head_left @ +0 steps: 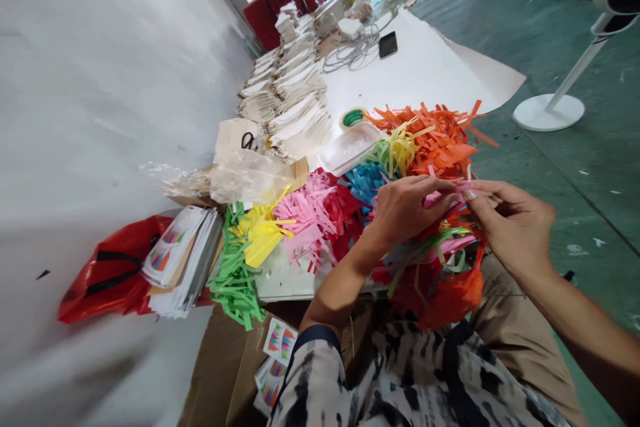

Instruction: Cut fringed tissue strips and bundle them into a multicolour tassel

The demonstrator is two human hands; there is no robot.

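Observation:
My left hand [411, 208] and my right hand [517, 223] come close together over the table's right edge. Both have their fingers pinched on a pink paper strip [464, 187], part of which is hidden by the fingers. Beneath them hang red and orange paper fringes [445, 297], with green strips among them. Just beyond my hands lie orange fringed paper [440, 140], a yellow bunch [400, 152] and blue fringes [367, 181]. Pink fringes [307, 210], yellow paper [263, 233] and green fringes [235, 280] spread to the left.
A white plastic tray [349, 149] and a tape roll [353, 117] sit behind the fringes. Farther back are stacked papers [300, 103], a coiled cable [350, 53] and a phone [388, 45]. Printed cards [183, 257] stand at left; a white fan stand [549, 112] is on the floor.

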